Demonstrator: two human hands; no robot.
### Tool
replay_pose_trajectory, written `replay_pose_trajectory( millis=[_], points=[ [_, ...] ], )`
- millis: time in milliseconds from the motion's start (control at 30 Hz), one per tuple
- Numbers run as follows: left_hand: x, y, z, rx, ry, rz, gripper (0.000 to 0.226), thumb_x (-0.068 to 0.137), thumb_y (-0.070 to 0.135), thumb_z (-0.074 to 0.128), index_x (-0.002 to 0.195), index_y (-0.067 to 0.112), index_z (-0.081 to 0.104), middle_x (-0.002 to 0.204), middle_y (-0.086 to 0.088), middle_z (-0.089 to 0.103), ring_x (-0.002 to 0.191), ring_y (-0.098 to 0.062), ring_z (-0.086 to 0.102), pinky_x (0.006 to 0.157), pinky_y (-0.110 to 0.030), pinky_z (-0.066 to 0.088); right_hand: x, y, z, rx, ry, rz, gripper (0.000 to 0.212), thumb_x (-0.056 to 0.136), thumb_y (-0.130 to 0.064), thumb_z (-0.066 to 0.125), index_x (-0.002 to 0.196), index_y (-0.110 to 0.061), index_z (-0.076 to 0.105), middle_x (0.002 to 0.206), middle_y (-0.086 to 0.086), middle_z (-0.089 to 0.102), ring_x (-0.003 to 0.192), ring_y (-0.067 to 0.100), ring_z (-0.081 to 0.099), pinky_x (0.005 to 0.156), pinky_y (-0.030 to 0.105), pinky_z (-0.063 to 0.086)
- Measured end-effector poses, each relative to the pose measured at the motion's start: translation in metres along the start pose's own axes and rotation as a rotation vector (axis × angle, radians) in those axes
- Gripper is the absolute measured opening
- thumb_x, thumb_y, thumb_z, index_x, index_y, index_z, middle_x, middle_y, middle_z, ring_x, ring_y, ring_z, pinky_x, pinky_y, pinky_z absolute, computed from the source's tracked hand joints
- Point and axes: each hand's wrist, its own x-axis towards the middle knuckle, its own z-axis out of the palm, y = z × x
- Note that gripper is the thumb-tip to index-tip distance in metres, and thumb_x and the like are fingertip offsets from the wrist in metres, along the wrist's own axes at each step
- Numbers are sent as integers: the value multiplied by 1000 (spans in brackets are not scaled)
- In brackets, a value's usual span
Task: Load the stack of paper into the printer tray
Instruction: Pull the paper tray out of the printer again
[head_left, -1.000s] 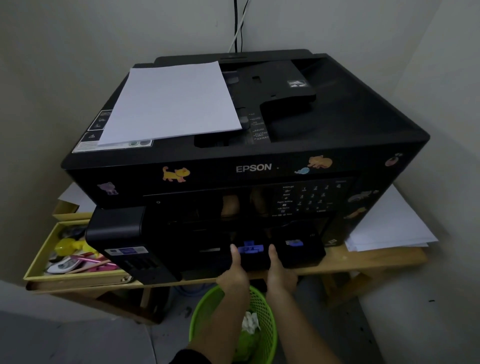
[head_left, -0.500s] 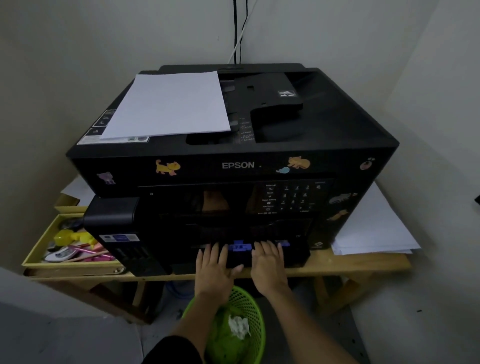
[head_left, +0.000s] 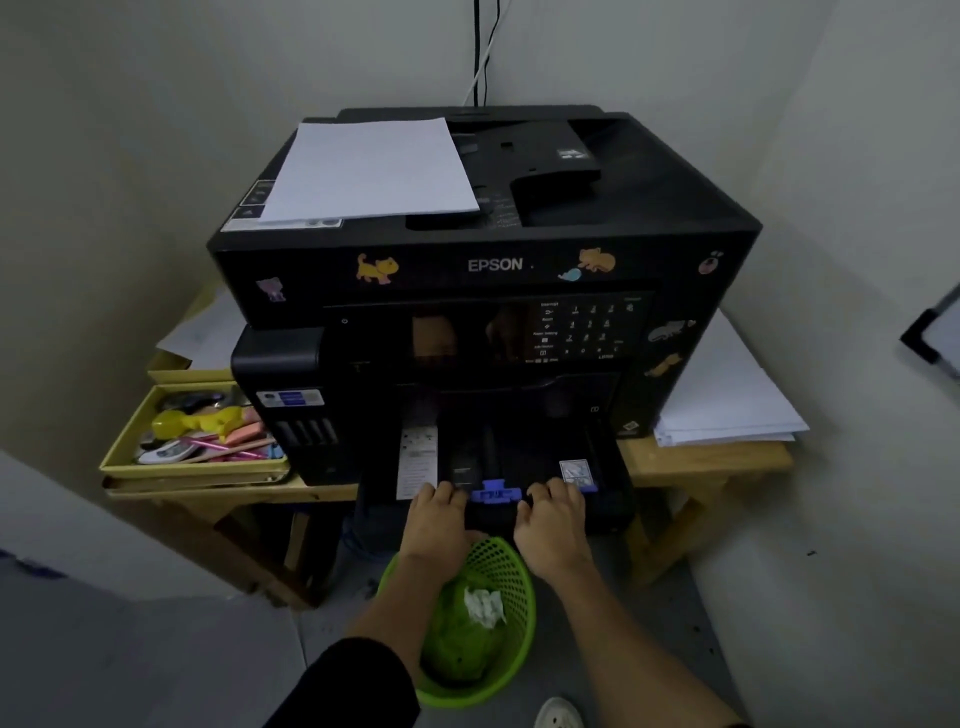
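Note:
A black Epson printer (head_left: 493, 265) stands on a wooden table. Its black paper tray (head_left: 519, 457) is pulled partway out at the bottom front, with a blue guide clip (head_left: 493, 493) at its front edge. My left hand (head_left: 436, 519) grips the tray's front edge left of the clip, fingers curled over it. My right hand (head_left: 556, 519) grips the same edge right of the clip. A white stack of paper (head_left: 369, 171) lies on the printer's top left. The tray's inside looks dark; no paper shows in it.
A green mesh waste basket (head_left: 478, 623) stands on the floor under my arms. A yellow tray of stationery (head_left: 192, 436) sits left of the printer. More white paper (head_left: 727, 400) lies on the table at the right. Walls close in on both sides.
The tray has slid out toward me with both hands holding its front edge; my fingers went from flat on it to curled. The view has pulled back from the printer.

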Motion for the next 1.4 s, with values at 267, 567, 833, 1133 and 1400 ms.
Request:
replay_pose_trajectory(
  millis=[267, 567, 833, 1133, 1400],
  points=[
    [-49, -1, -8, -200, -150, 9, 62, 69, 42, 75, 125, 22, 58, 122, -3, 57, 117, -23, 48, 96, -34, 45, -51, 0, 4, -28, 4, 145, 32, 88, -28, 46, 107, -5, 58, 114, 13, 56, 114, 29, 41, 101, 38, 31],
    [-79, 4, -9, -180, -329, 59, 56, 59, 39, 84, 108, 16, 72, 109, -6, 69, 102, -23, 62, 82, -30, 52, -88, 7, 5, -25, -2, 235, 35, 80, -31, 54, 98, -2, 62, 109, 14, 60, 113, 31, 45, 99, 37, 34],
    [-93, 3, -9, -184, -324, 78, 65, 51, 50, 84, 107, 21, 73, 106, 1, 72, 98, -19, 64, 80, -27, 52, -101, 6, 6, -17, 30, 266, 37, 77, -29, 55, 97, 0, 66, 107, 14, 64, 109, 32, 49, 96, 38, 37],
    [-99, 0, -9, -183, -313, 77, 69, 55, 53, 82, 117, 26, 68, 117, 2, 67, 109, -19, 60, 91, -31, 52, -110, 7, 11, -56, 59, 223, 36, 80, -29, 52, 103, -4, 62, 112, 12, 61, 112, 30, 45, 98, 39, 33],
    [-97, 8, -16, -167, -423, 85, 59, 63, 42, 82, 111, 11, 67, 113, -8, 66, 105, -25, 61, 82, -32, 50, -114, -1, 3, -75, 68, 231, 30, 80, -28, 51, 98, -6, 61, 108, 12, 63, 111, 29, 48, 98, 38, 36]
  ],
)
